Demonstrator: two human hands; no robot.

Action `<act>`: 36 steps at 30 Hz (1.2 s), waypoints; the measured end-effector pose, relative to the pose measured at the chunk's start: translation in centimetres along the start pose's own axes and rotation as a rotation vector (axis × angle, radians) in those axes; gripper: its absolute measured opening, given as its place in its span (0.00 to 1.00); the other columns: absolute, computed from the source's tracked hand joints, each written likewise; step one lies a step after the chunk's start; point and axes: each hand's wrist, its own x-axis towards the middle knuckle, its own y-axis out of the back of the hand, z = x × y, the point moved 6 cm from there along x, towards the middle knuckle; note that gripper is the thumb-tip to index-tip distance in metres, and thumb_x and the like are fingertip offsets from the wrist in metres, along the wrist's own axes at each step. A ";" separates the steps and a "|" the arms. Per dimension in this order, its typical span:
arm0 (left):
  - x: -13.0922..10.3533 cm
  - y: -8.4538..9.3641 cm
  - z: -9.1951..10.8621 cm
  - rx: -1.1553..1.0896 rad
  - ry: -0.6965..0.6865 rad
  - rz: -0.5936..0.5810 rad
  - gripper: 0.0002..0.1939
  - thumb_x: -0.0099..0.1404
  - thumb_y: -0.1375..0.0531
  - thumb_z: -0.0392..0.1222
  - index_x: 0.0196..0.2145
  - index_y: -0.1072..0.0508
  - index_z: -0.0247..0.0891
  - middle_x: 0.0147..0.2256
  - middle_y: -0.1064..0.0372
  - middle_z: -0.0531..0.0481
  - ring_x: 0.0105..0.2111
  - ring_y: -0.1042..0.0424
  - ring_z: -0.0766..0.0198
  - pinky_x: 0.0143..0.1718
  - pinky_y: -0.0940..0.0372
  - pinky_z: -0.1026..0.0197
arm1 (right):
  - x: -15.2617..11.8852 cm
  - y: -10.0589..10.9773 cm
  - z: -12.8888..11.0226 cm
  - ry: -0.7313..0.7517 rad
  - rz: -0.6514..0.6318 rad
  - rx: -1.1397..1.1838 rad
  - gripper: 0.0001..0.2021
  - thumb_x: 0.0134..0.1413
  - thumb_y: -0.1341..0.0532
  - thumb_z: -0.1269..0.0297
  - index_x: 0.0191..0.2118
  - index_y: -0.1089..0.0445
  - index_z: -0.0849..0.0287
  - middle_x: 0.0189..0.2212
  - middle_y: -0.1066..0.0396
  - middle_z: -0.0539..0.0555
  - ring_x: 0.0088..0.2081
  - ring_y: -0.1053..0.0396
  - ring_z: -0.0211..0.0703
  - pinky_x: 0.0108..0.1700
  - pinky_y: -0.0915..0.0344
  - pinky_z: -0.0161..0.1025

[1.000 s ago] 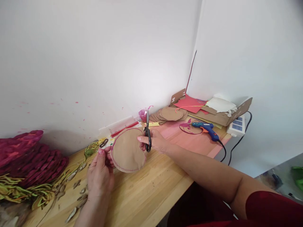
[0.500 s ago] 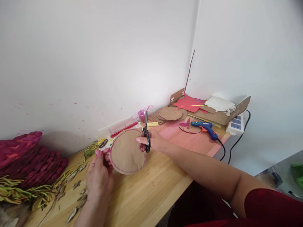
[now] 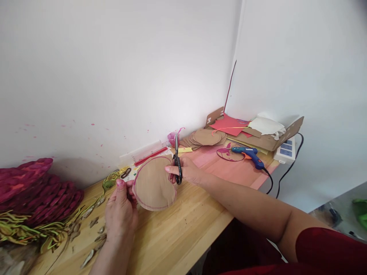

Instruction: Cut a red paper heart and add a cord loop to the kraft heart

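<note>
A round cardboard cutout point(image 3: 155, 185) with a purple line along its edge is held up over the wooden table. My left hand point(image 3: 122, 204) pinches its left edge, the thumb on top. At the right edge, my right hand point(image 3: 182, 172) has its fingers around the black handles of a pair of scissors point(image 3: 177, 164). The blades point up and away, and look closed. My right thumb and fingertips also touch the cardboard's right side. Part of the handles is hidden behind my right fingers.
A glue gun point(image 3: 249, 154) lies on the right beside a stack of cardboard discs point(image 3: 205, 138) and red paper point(image 3: 231, 125). Near the corner sits a power strip point(image 3: 285, 151). Purple-painted pieces point(image 3: 43, 194) and green cords point(image 3: 31, 229) are piled at left, with peanut-like shells point(image 3: 93, 222) scattered nearby.
Almost nothing differs. The view has shifted very slightly; both hands keep the same hold on the cardboard and scissors.
</note>
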 end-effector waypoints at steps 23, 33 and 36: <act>-0.5 -1.1 0.0 -0.088 0.028 -0.076 0.18 0.58 0.32 0.54 0.40 0.19 0.37 0.33 0.22 0.51 0.30 0.26 0.71 0.32 0.33 0.70 | 0.5 0.2 0.6 0.024 0.008 -0.053 0.20 0.39 0.26 0.51 0.27 0.31 0.62 0.18 0.27 0.50 0.17 0.32 0.34 0.19 0.37 0.30; -2.4 -2.7 -1.8 0.076 0.233 -0.317 0.26 0.49 0.26 0.43 0.46 0.22 0.31 0.42 0.20 0.38 0.41 0.21 0.53 0.46 0.27 0.53 | 0.0 0.2 -0.2 0.049 0.069 -0.055 0.23 0.39 0.27 0.46 0.25 0.31 0.62 0.19 0.28 0.49 0.18 0.32 0.33 0.20 0.37 0.30; -2.1 -2.4 -1.1 0.011 0.159 -0.223 0.27 0.48 0.25 0.42 0.46 0.22 0.32 0.44 0.21 0.38 0.43 0.21 0.52 0.49 0.28 0.52 | -0.2 0.4 -0.5 0.035 0.103 -0.045 0.20 0.43 0.28 0.48 0.28 0.28 0.62 0.20 0.27 0.51 0.18 0.32 0.34 0.21 0.36 0.30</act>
